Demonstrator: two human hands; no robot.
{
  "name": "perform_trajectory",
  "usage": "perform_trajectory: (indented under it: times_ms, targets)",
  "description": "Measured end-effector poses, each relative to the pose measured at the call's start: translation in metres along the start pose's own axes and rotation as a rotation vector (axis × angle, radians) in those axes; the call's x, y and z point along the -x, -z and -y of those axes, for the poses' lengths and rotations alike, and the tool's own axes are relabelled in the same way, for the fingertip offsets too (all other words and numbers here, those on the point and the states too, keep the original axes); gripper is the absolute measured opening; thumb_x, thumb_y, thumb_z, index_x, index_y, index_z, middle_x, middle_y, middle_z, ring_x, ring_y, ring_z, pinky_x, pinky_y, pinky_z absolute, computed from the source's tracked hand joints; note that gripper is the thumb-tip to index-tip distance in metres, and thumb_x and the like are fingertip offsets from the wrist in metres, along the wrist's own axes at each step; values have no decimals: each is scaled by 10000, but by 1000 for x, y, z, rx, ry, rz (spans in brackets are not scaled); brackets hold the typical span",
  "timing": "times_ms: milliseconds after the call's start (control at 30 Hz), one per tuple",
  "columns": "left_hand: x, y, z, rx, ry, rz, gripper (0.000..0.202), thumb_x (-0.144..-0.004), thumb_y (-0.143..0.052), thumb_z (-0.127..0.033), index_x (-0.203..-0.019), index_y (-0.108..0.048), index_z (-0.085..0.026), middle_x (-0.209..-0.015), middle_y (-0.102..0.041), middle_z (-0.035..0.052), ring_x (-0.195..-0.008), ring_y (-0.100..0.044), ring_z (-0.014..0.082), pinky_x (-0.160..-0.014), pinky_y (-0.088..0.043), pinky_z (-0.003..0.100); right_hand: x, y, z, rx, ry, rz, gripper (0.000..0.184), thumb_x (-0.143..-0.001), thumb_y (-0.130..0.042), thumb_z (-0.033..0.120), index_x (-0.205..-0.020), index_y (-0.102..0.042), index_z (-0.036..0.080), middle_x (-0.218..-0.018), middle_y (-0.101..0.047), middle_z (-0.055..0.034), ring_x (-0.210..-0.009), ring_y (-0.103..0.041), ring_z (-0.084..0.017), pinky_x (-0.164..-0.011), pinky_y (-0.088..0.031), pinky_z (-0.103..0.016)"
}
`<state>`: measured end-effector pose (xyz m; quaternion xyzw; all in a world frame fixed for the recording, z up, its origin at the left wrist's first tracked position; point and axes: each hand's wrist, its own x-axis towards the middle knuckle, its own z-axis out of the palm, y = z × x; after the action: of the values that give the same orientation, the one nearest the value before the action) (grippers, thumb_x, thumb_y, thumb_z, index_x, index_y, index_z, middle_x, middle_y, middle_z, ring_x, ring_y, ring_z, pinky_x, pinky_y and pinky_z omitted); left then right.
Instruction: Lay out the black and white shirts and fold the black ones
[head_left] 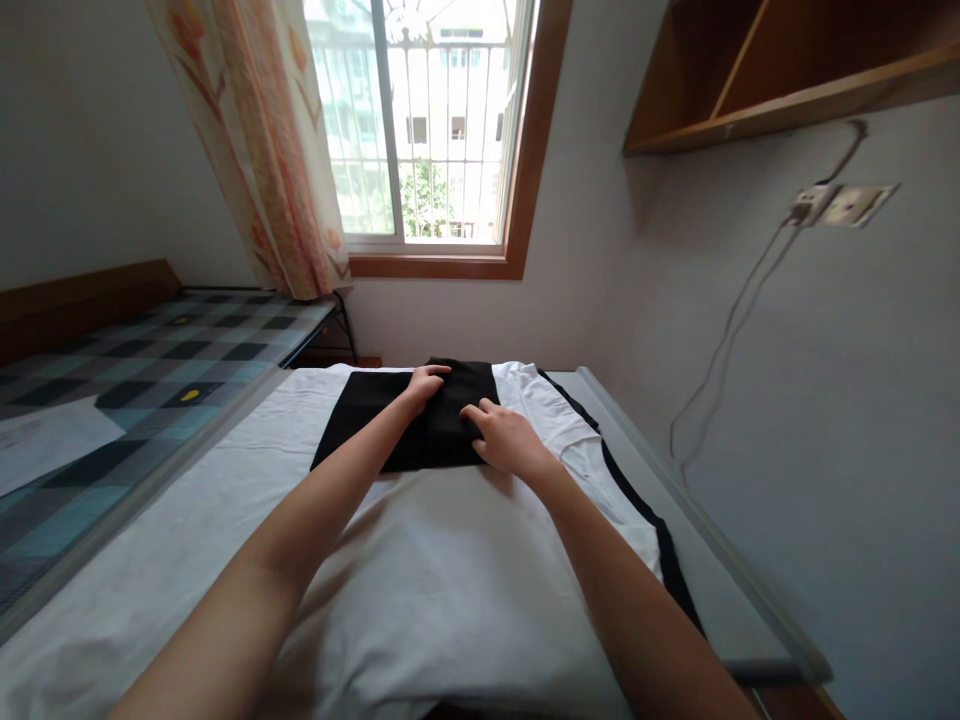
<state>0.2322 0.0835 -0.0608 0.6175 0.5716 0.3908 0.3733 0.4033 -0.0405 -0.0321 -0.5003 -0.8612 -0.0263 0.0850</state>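
Note:
A piece of black cloth [367, 415], folded into a flat panel, lies across the white fabric in front of me. My left hand [427, 385] is at the far part of a raised black fold, fingers and thumb closed on it near its top edge. Nearer to me and to the right, my right hand [510, 435] grips the right side of the same cloth with curled fingers. Parts of the fingertips are hidden in the dark fabric. The white fabric [457, 560] spreads beneath and toward me, with creases.
A grey board edge [720, 560] and black trim border the white fabric on the right. To the left stands a bed with a checked cover [247, 330] and a paper sheet [52, 435]. A curtained window [442, 130], shelf [795, 100] and hanging cable [720, 350] are beyond.

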Motion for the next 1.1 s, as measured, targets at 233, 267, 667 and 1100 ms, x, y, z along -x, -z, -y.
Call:
perform_trajectory:
  times_ms: [233, 267, 667, 1100]
  targets:
    - [0, 16, 7, -115, -49, -54, 508, -739, -565, -87, -1238, -617, -165, -1115, -682, 92, -992, -652, 204, -899, -525, 317, -1, -13, 5, 23, 58, 86, 444, -786, -593, 171, -1229, -572, 198, -1089, -604, -109, -989, -571, -249, -816, -417, -323]
    - [1, 20, 7, -130, -70, -87, 486, -763, -567, -111, -1245, -609, -155, -1189, -648, 105, -1058, -626, 208, -958, -493, 323, -2, -13, 6, 22, 74, 60, 446, -786, -610, 191, -1231, -573, 206, -1095, -594, -106, -1000, -559, -251, -837, -409, -334]
    - [46, 72, 54, -756, -600, 129, 324, -935, -434, -306, -1143, -669, -224, -1182, -635, 72, -1113, -583, 215, -1010, -427, 372, -10, -29, 17, -5, 97, -70, 312, -918, -506, 272, -1215, -592, 234, -1094, -591, -89, -976, -555, -218, -839, -389, -315]
    - [104, 102, 57, -781, -691, 138, 597, -880, -557, -499, -1414, -459, -250, -1499, -381, 105, -1355, -379, 275, -1117, -297, 440, -12, -38, 21, -40, 91, -169, 485, -967, -362, 550, -958, -712, 214, -979, -636, -70, -933, -573, -195, -852, -348, -327]
